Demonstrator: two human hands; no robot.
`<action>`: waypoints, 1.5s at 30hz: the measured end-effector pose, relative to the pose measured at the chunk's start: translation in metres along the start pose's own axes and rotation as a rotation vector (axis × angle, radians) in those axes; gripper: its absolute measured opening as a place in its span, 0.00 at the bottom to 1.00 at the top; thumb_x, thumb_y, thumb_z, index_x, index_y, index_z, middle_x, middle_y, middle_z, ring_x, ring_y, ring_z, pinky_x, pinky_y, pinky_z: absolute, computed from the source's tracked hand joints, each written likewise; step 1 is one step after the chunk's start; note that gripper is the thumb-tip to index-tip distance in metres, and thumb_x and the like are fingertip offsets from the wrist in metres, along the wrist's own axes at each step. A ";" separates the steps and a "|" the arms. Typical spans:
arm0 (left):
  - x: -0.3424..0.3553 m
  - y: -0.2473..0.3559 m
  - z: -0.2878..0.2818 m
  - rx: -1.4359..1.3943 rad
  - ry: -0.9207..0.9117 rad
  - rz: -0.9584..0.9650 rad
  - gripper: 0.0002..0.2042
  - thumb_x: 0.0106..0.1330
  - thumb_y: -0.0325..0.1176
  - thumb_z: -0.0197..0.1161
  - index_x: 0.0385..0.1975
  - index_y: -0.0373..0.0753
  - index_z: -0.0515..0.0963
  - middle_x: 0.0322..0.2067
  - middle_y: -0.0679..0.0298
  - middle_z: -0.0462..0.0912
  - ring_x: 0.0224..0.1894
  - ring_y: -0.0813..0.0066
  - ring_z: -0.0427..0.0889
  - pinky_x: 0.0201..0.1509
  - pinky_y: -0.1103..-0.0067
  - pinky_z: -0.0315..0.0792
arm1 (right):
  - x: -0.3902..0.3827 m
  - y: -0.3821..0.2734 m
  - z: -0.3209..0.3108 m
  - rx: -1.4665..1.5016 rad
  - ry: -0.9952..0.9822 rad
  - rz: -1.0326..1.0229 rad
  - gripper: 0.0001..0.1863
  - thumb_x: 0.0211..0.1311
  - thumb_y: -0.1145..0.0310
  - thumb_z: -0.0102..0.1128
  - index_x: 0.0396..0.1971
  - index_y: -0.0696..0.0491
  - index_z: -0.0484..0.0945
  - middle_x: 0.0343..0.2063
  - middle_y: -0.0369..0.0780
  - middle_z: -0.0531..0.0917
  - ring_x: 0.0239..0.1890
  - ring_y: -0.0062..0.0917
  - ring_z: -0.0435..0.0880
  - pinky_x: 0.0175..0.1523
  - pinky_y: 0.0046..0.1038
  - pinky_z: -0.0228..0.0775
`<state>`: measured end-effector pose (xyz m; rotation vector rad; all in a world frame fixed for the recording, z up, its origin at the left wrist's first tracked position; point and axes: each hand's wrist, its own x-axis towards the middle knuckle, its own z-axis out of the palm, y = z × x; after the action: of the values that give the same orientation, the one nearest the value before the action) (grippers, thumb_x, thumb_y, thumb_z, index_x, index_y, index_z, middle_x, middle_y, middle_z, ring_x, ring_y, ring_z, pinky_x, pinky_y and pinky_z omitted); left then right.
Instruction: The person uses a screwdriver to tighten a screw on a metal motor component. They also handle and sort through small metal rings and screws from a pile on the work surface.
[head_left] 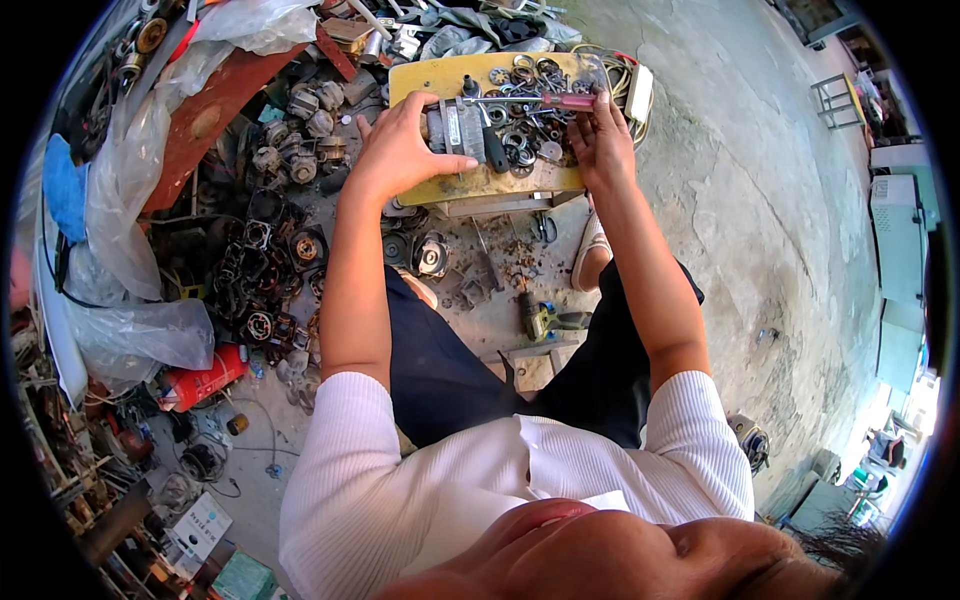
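Observation:
On a small yellow workbench, my left hand grips a finned silver motor housing, fingers on its far side and thumb along its near side. My right hand holds a screwdriver by its clear pinkish-red handle. The screwdriver lies level, its shaft running left to the housing's upper right edge; whether the tip touches is too small to tell. Beside the housing lies a black-handled tool. Metal rings, bearings and small parts are heaped between my hands.
A green cordless drill rests on the floor between my legs, near scattered scraps. Piles of old motors and dark motor parts crowd the left, with plastic sheeting beyond. A coiled cable lies at the bench's right end.

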<state>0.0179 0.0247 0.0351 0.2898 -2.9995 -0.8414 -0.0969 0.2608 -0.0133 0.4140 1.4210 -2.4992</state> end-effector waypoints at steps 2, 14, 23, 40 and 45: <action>0.001 0.000 0.001 -0.001 0.004 0.012 0.49 0.35 0.58 0.77 0.60 0.42 0.65 0.59 0.54 0.73 0.66 0.55 0.64 0.71 0.46 0.35 | 0.007 0.004 -0.008 0.021 -0.068 -0.040 0.20 0.72 0.63 0.51 0.60 0.53 0.66 0.48 0.38 0.78 0.52 0.25 0.78 0.58 0.31 0.72; 0.001 -0.007 0.001 -0.056 -0.002 0.003 0.50 0.35 0.58 0.77 0.60 0.41 0.64 0.58 0.52 0.73 0.66 0.55 0.65 0.72 0.50 0.36 | 0.001 0.003 -0.003 0.024 -0.002 0.005 0.20 0.72 0.65 0.50 0.61 0.49 0.68 0.48 0.36 0.79 0.52 0.26 0.78 0.60 0.35 0.69; 0.007 -0.001 0.003 -0.146 0.000 0.127 0.42 0.41 0.45 0.79 0.57 0.37 0.66 0.53 0.48 0.76 0.57 0.53 0.74 0.62 0.66 0.64 | 0.008 0.006 -0.012 0.061 -0.049 -0.011 0.20 0.67 0.59 0.58 0.55 0.49 0.72 0.36 0.35 0.77 0.38 0.23 0.77 0.44 0.30 0.73; 0.003 0.012 0.010 -0.067 -0.034 0.102 0.38 0.46 0.38 0.76 0.58 0.38 0.64 0.54 0.47 0.73 0.57 0.49 0.70 0.61 0.64 0.62 | 0.029 0.027 -0.019 0.053 0.035 -0.179 0.18 0.70 0.66 0.52 0.58 0.48 0.73 0.36 0.35 0.83 0.29 0.18 0.75 0.29 0.24 0.69; 0.006 -0.016 0.005 -0.030 -0.006 0.102 0.39 0.50 0.46 0.74 0.59 0.37 0.63 0.57 0.47 0.70 0.60 0.46 0.67 0.63 0.62 0.60 | 0.023 0.032 0.008 -0.119 0.059 -0.236 0.21 0.69 0.66 0.54 0.58 0.58 0.71 0.45 0.38 0.81 0.45 0.20 0.77 0.52 0.22 0.68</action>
<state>0.0141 0.0125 0.0222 0.1322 -2.9746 -0.8791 -0.1083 0.2369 -0.0429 0.3152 1.7230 -2.5815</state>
